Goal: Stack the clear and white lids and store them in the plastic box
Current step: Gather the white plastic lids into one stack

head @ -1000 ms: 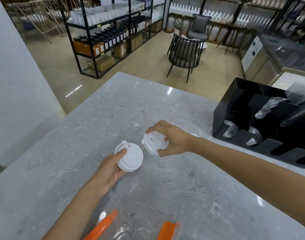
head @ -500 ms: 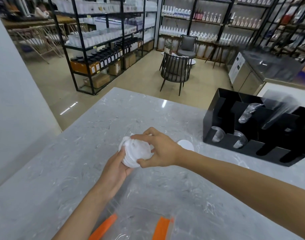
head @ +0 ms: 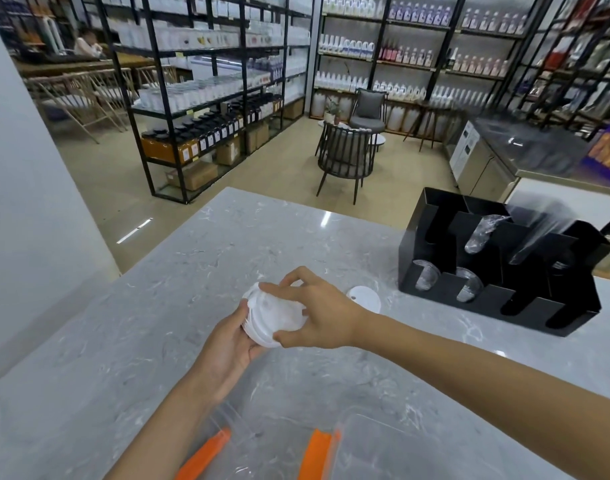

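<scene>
Both hands hold a small stack of white lids point(head: 274, 317) above the grey marble counter point(head: 158, 306). My left hand point(head: 227, 351) cups the stack from below and behind. My right hand point(head: 317, 315) grips it from the right, fingers over its top and thumb under its lower edge. One more white lid point(head: 364, 297) lies flat on the counter just right of my right hand. The clear plastic box point(head: 272, 445) with orange latches sits at the bottom edge, under my forearms. I cannot make out any clear lids among the stack.
A black compartment organizer point(head: 497, 271) with clear cups and plastic sleeves stands on the counter at the right. Beyond the counter's far edge are the shop floor, black shelving racks and chairs. A white wall rises at the left.
One second ago each hand held a separate white lid. The right hand then brought its lid onto the left hand's lid, and both hands now hold them together. The camera view tilted upward.
</scene>
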